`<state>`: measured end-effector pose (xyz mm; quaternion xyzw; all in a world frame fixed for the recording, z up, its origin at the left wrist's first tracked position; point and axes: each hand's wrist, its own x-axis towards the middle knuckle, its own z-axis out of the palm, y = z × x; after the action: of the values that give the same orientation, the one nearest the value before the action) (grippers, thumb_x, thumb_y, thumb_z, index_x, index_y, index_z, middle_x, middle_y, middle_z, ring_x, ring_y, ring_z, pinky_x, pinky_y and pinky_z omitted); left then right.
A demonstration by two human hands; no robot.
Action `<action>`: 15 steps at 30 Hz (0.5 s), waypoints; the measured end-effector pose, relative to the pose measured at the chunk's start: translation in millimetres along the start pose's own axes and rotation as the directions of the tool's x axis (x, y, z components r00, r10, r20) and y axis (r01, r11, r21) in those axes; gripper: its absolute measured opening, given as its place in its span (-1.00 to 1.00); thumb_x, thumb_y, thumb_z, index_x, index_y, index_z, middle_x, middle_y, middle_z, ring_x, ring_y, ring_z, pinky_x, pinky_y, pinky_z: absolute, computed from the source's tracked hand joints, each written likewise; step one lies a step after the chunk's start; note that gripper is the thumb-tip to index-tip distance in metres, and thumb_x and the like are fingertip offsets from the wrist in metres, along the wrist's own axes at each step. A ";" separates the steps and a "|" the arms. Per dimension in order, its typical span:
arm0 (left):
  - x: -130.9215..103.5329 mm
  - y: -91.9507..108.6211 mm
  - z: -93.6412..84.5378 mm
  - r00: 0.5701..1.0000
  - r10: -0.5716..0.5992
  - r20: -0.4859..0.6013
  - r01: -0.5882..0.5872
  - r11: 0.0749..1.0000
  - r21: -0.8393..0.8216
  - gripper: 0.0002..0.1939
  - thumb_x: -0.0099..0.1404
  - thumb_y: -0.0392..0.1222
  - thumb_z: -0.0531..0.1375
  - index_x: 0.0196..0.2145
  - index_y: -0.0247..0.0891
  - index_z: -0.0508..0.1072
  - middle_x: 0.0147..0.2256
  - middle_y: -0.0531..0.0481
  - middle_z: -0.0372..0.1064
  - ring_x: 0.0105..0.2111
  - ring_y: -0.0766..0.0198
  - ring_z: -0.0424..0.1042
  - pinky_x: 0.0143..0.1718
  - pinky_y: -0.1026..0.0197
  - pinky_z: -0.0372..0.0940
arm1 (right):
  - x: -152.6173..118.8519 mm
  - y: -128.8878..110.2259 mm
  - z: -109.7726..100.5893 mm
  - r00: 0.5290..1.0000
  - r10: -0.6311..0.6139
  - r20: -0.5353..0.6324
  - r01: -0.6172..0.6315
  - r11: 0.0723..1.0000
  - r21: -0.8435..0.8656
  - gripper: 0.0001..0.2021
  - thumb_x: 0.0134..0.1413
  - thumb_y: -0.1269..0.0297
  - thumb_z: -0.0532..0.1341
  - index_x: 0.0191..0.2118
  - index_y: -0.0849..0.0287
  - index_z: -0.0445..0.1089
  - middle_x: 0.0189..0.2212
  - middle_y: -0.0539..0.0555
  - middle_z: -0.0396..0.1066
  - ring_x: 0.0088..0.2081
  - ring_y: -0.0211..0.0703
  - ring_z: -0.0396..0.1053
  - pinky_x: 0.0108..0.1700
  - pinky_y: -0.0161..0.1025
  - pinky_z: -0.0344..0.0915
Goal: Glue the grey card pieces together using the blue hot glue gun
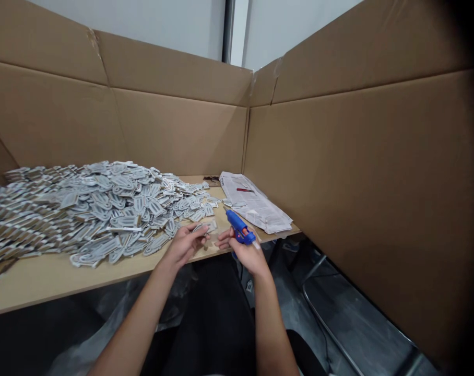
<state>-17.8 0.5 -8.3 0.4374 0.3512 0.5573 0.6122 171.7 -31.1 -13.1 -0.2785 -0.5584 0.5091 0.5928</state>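
Between the thumb and fingers of my left hand (187, 244) is a small grey-and-white flat piece (206, 227), held just over the table's front edge. It looks like the pieces in the pile, with a pale tip pointing right. My right hand (245, 251) is wrapped round a blue glue gun (239, 226), its nozzle pointing up and away to the left. An orange part and a clear glue stick end show at its rear. A short gap separates the two hands. To the left lies a large heap of grey-and-white flat pieces (119, 196), several stacked in rows at the far left.
Folded newspaper (260, 209) with a red pen-like item (245, 190) on it lies at the right of the wooden table (115, 278). Dark glasses-like item (211, 179) rests at the back. Cardboard walls (174, 125) enclose the back and right. A metal chair frame (319, 308) stands below right.
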 end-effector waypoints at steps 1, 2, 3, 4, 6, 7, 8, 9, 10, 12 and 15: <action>-0.3 0.7 0.2 0.999 0.013 -0.046 -0.016 0.998 -0.062 -0.59 -0.14 -0.12 0.59 -0.40 -0.34 0.56 -0.47 0.02 0.46 -0.48 0.37 0.42 -0.46 0.34 0.25 | 0.2 3.0 -2.3 1.000 -0.013 -0.008 0.012 0.999 -0.030 -0.87 0.03 0.26 0.25 -0.28 0.08 0.32 -0.31 0.04 0.56 -0.29 0.03 0.59 -0.13 -0.03 0.56; -1.2 1.8 0.1 0.995 0.027 -0.095 -0.037 0.994 -0.105 -0.57 -0.17 -0.13 0.60 -0.40 -0.33 0.55 -0.44 0.02 0.47 -0.45 0.34 0.45 -0.45 0.33 0.26 | 0.7 6.2 -4.8 0.999 -0.032 -0.029 0.030 0.997 -0.075 -0.88 0.04 0.26 0.24 -0.26 0.10 0.35 -0.30 0.06 0.56 -0.27 0.03 0.59 -0.11 -0.02 0.55; -2.6 3.8 -0.6 0.989 0.045 -0.143 -0.063 0.991 -0.122 -0.55 -0.20 -0.13 0.61 -0.38 -0.32 0.55 -0.41 0.02 0.49 -0.43 0.32 0.47 -0.45 0.33 0.27 | 1.2 9.3 -7.5 0.997 -0.060 -0.055 0.052 0.990 -0.134 -0.87 0.05 0.27 0.23 -0.25 0.12 0.38 -0.29 0.08 0.57 -0.24 0.04 0.58 -0.07 -0.03 0.53; -4.1 7.0 -2.1 0.981 0.065 -0.183 -0.087 0.990 -0.115 -0.53 -0.21 -0.13 0.60 -0.35 -0.30 0.56 -0.39 0.02 0.51 -0.41 0.31 0.49 -0.44 0.33 0.28 | 1.8 12.1 -10.1 0.992 -0.091 -0.088 0.072 0.977 -0.201 -0.87 0.06 0.27 0.24 -0.24 0.14 0.41 -0.27 0.10 0.57 -0.21 0.04 0.58 -0.04 -0.03 0.51; -6.4 18.6 -8.4 0.965 0.127 -0.228 -0.141 0.989 -0.044 -0.53 -0.18 -0.12 0.59 -0.31 -0.28 0.57 -0.35 0.00 0.54 -0.38 0.29 0.49 -0.39 0.31 0.31 | 2.9 16.4 -14.6 0.982 -0.134 -0.134 0.091 0.954 -0.285 -0.85 0.12 0.24 0.25 -0.20 0.16 0.45 -0.24 0.13 0.58 -0.20 0.04 0.56 0.00 -0.02 0.48; -6.4 27.6 -13.5 0.956 0.175 -0.237 -0.176 0.984 0.018 -0.54 -0.16 -0.11 0.58 -0.31 -0.28 0.57 -0.34 0.00 0.55 -0.37 0.29 0.49 -0.35 0.29 0.32 | 3.1 17.9 -16.4 0.982 -0.137 -0.130 0.092 0.948 -0.304 -0.83 0.16 0.22 0.26 -0.18 0.17 0.46 -0.22 0.15 0.58 -0.19 0.05 0.56 0.01 -0.01 0.48; -5.3 38.8 -20.1 0.942 0.233 -0.240 -0.214 0.972 0.100 -0.58 -0.14 -0.11 0.56 -0.32 -0.28 0.58 -0.35 0.00 0.55 -0.37 0.29 0.48 -0.31 0.28 0.33 | 3.2 19.1 -17.8 0.982 -0.145 -0.125 0.099 0.944 -0.313 -0.82 0.20 0.18 0.27 -0.17 0.18 0.46 -0.20 0.16 0.58 -0.18 0.05 0.56 0.00 -0.02 0.47; -3.0 52.2 -28.2 0.921 0.300 -0.247 -0.256 0.947 0.195 -0.62 -0.12 -0.12 0.54 -0.34 -0.28 0.58 -0.37 0.00 0.55 -0.37 0.30 0.47 -0.29 0.28 0.33 | 3.2 20.0 -18.7 0.982 -0.151 -0.117 0.108 0.944 -0.313 -0.80 0.23 0.15 0.28 -0.17 0.17 0.45 -0.19 0.17 0.57 -0.18 0.06 0.56 -0.02 -0.02 0.48; 0.8 67.3 -37.8 0.891 0.373 -0.258 -0.290 0.907 0.306 -0.66 -0.10 -0.13 0.52 -0.37 -0.29 0.59 -0.38 0.00 0.54 -0.37 0.29 0.46 -0.27 0.28 0.33 | 3.0 20.7 -19.2 0.981 -0.154 -0.113 0.114 0.947 -0.300 -0.79 0.25 0.12 0.28 -0.17 0.17 0.44 -0.19 0.18 0.57 -0.18 0.07 0.56 -0.04 -0.03 0.48; 12.1 100.6 -60.5 0.809 0.503 -0.304 -0.295 0.795 0.530 -0.74 -0.05 -0.15 0.46 -0.38 -0.30 0.60 -0.39 -0.03 0.55 -0.36 0.24 0.47 -0.25 0.24 0.33 | 2.8 21.8 -19.1 0.980 -0.159 -0.120 0.121 0.954 -0.275 -0.77 0.27 0.08 0.29 -0.16 0.15 0.42 -0.19 0.17 0.56 -0.19 0.07 0.56 -0.06 -0.03 0.49; 35.5 151.7 -96.7 0.587 0.666 -0.460 -0.182 0.663 0.726 -0.80 0.00 -0.19 0.37 -0.38 -0.32 0.59 -0.42 -0.04 0.51 -0.35 0.15 0.47 -0.23 0.17 0.34 | 3.5 23.0 -16.7 0.977 -0.160 -0.145 0.115 0.955 -0.275 -0.75 0.28 0.06 0.30 -0.14 0.14 0.39 -0.22 0.15 0.56 -0.21 0.06 0.56 -0.09 -0.04 0.50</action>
<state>-158.7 49.1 98.5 0.4404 0.5896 0.6706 0.0938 180.3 -16.5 -36.1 -0.3567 -0.5884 0.3625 0.6286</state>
